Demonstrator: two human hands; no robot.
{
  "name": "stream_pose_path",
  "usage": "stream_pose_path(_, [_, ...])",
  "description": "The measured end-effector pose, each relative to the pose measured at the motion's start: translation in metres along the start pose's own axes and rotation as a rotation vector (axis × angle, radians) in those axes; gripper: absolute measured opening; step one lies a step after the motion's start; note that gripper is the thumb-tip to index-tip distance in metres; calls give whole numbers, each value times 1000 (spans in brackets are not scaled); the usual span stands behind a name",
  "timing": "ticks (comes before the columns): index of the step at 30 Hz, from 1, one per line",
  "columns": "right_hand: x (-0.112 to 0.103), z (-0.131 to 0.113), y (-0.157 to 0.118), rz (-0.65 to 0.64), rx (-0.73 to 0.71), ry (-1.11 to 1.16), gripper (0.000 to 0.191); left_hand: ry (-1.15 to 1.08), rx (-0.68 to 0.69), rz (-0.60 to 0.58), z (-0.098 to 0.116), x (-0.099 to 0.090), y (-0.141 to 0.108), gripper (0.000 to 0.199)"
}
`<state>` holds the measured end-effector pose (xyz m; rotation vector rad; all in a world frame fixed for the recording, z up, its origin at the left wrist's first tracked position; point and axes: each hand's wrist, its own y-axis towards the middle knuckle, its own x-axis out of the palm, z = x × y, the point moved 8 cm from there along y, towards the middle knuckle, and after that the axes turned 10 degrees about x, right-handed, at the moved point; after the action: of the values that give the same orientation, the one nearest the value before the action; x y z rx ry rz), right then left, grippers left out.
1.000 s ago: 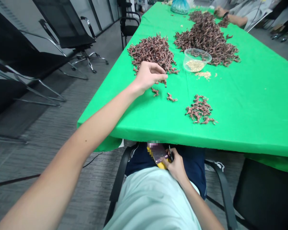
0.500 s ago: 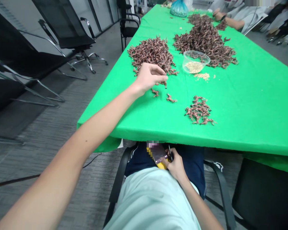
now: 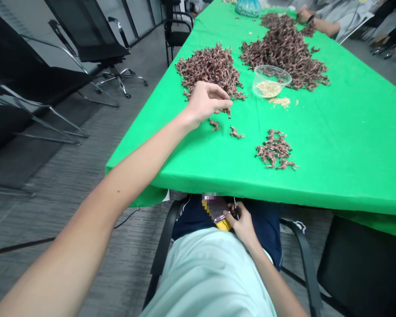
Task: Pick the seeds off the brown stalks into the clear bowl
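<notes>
While the left hand (image 3: pixel 231 102) is held over the worktop (image 3: pixel 343 145), to the left of and nearer than the plastic bowl (image 3: pixel 271 82), its fingers are bent and the thumb is brought close to them; whether anything is pinched cannot be told. A brown figure (image 3: pixel 229 113) is partly covered by this hand. Two loose figures (image 3: pixel 236 132) (image 3: pixel 214 125) are laid nearer than the bowl and to its left, apart from each other. Directly on the near side of the bowl, a small heap (image 3: pixel 274 149) of brown figures is gathered. A medium heap (image 3: pixel 211 68) is spread to the bowl's left, and a large heap (image 3: pixel 284 53) is piled behind it. Pale grains (image 3: pixel 269 89) are held in the bowl, with more spilled just beside its near side. Well nearer than the bowl, below the worktop's edge, a slim dark tool (image 3: pixel 236 213) is gripped in the right hand (image 3: pixel 243 222), beside a phone (image 3: pixel 218 208) on the lap. Far behind the bowl, a blue bag (image 3: pixel 248 7) is placed to the left, and another person's hand (image 3: pixel 304 15) is rested to the right.
</notes>
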<state>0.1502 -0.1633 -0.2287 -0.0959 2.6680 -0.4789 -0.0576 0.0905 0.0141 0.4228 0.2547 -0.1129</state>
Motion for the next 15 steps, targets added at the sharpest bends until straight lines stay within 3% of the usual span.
stream_pose_path(9, [7,-14,-9,67,-19,-240,50,20,-13,-5,2,0,-1,22])
stream_pose_path(15, [3,-13,-5,25,-19,-140,37,13,6,1,5,-1,-1,20])
